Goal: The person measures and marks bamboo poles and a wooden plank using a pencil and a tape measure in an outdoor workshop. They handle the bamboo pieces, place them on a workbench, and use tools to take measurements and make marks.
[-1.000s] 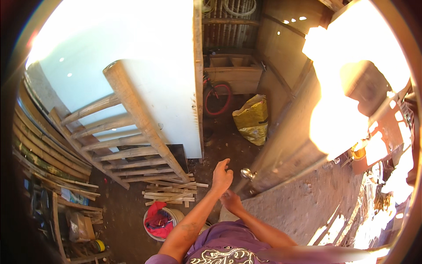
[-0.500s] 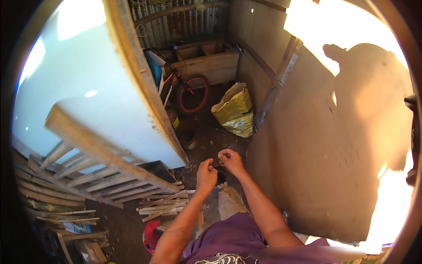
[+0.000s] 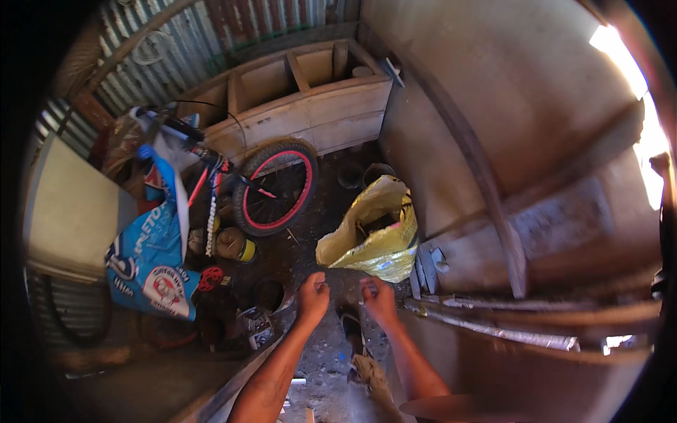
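A yellow woven sack (image 3: 398, 255) stands wide-mouthed on the dark floor just beyond my hands, with dark scraps visible inside. My left hand (image 3: 312, 299) is below the sack's near left corner, thumb and fingers curled together. Level with it, my right hand (image 3: 381, 302) hangs near the sack's lower edge, its fingers bent in. A gap separates the two hands. Whatever either hand may pinch is too small to make out. My foot in a dark sandal (image 3: 350, 324) shows between my forearms.
A bicycle with a red-rimmed wheel (image 3: 310, 187) leans at the left, partly covered by a blue printed sheet (image 3: 151, 257). Behind stands a wooden box with compartments (image 3: 338, 116). Tins (image 3: 235, 245) sit on the floor. A board wall with a wooden post (image 3: 486, 190) bounds the right.
My view has moved forward past the pale panel and bamboo frame, toward the bicycle and sack. My hands, close together before, are now farther apart and nearer the sack.
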Tool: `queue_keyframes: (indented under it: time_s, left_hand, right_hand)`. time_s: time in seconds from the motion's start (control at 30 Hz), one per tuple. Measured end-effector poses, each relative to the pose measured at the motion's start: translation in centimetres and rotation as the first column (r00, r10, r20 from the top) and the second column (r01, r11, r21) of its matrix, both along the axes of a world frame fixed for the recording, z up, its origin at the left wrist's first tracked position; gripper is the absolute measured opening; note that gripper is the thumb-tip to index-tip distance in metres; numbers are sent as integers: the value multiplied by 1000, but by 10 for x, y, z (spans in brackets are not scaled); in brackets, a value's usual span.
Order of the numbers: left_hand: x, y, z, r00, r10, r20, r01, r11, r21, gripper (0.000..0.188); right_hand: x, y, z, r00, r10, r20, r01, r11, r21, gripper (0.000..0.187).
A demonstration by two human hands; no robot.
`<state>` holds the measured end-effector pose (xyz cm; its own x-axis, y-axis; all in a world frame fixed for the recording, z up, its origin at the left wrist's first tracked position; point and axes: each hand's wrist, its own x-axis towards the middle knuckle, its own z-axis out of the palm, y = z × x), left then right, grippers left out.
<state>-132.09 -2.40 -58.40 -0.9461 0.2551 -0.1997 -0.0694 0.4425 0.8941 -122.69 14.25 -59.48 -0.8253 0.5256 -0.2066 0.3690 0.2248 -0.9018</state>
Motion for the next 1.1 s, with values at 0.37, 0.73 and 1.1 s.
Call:
queue_keyframes:
  time_s: [0.37, 0.73, 1.1]
  left_hand:
    - [-171, 157, -220, 979, -197, -57, 151, 882, -447, 64]
    - [-173, 174, -224, 964, -264, -13, 245, 911, -332, 24]
    - [-186, 158, -200, 982, -189, 7, 189, 972, -143, 19]
  right_hand:
    - [-166, 132, -175, 151, 440, 885, -892, 446, -70, 31]
    - [-137, 162, -300, -164, 119, 979, -851, 486, -202, 32]
    - [-245, 181, -471, 556, 476, 682, -795, 545, 268, 43]
